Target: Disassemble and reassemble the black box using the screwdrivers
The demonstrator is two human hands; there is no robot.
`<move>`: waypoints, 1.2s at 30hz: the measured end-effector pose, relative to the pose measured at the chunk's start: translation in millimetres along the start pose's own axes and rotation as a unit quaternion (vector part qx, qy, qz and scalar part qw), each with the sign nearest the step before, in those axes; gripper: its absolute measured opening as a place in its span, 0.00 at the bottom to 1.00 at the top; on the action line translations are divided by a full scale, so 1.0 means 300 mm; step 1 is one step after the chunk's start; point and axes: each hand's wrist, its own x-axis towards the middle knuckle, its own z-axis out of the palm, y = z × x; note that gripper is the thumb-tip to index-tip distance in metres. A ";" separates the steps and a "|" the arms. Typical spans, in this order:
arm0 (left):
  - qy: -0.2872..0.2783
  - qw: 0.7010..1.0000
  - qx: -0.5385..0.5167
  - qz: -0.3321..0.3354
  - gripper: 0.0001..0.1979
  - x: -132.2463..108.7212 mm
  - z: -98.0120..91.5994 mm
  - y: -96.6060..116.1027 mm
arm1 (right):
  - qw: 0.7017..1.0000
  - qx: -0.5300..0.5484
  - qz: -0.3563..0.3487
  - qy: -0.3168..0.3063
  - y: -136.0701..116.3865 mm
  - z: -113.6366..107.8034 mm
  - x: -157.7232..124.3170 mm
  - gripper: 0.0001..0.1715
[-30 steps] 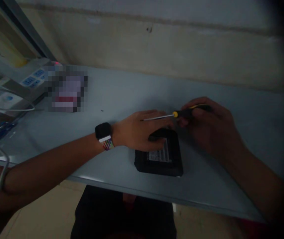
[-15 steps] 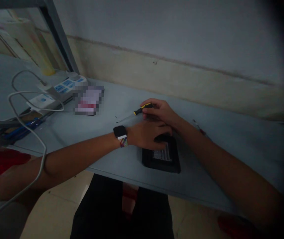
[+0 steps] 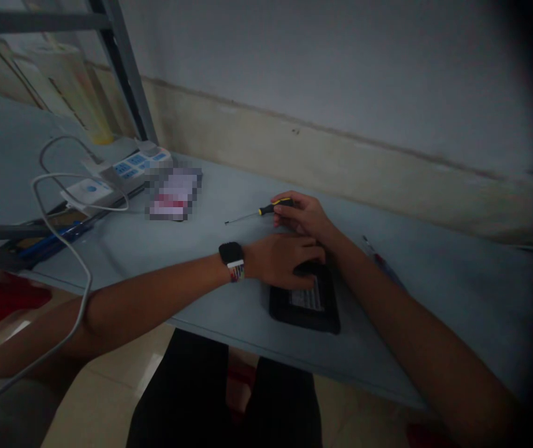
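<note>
In the head view my right hand [image 3: 301, 214] is closed round the black and yellow handle of a screwdriver [image 3: 269, 209]. Its thin shaft points left, just over the table, and a tiny dark speck, perhaps a screw, shows at the tip [image 3: 227, 222]. My left hand [image 3: 285, 258], with a watch on the wrist, lies over the upper part of a flat black case [image 3: 304, 317]. Its fingers are bent and hold the case on the table. A pale printed label [image 3: 308, 297] shows on the case, partly under the left hand.
A slim pen-like tool [image 3: 383, 264] lies beyond my right forearm. At the left are a blurred-out phone-like rectangle [image 3: 175, 196], a white power strip [image 3: 121, 177], a looping cable [image 3: 68, 242], a plastic cup [image 3: 70, 93] and a metal frame post [image 3: 129, 74]. The wall bounds the table's back.
The screwdriver tip has come to the small dark speck, which lay apart from it on the table before. My left hand stays on the case. The whole view has shifted slightly.
</note>
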 end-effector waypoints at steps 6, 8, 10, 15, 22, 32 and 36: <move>0.001 1.000 -0.021 -0.001 0.14 -0.003 -0.006 0.004 | 0.999 0.012 0.002 0.035 -0.002 -0.042 -0.044 0.26; 0.002 1.000 -0.030 0.000 0.14 -0.005 -0.010 0.004 | 0.998 0.018 -0.005 0.054 -0.008 -0.078 -0.075 0.24; -0.001 0.999 -0.033 0.001 0.15 -0.007 -0.019 0.003 | 0.997 0.026 -0.016 0.075 -0.017 -0.121 -0.113 0.22; -0.031 0.998 -0.047 -0.001 0.15 -0.009 -0.051 -0.004 | 0.989 0.065 -0.039 0.126 -0.039 -0.221 -0.206 0.18; -0.030 0.998 -0.048 -0.037 0.17 -0.014 -0.092 -0.027 | 0.978 0.134 -0.037 0.156 -0.019 -0.283 -0.240 0.18; 0.031 0.994 -0.030 -0.095 0.14 -0.036 -0.141 -0.112 | 0.979 0.155 -0.042 0.124 -0.011 -0.292 -0.221 0.18; 0.083 0.978 -0.102 -0.160 0.14 -0.039 -0.135 -0.130 | 0.979 0.154 -0.044 0.123 -0.011 -0.292 -0.216 0.17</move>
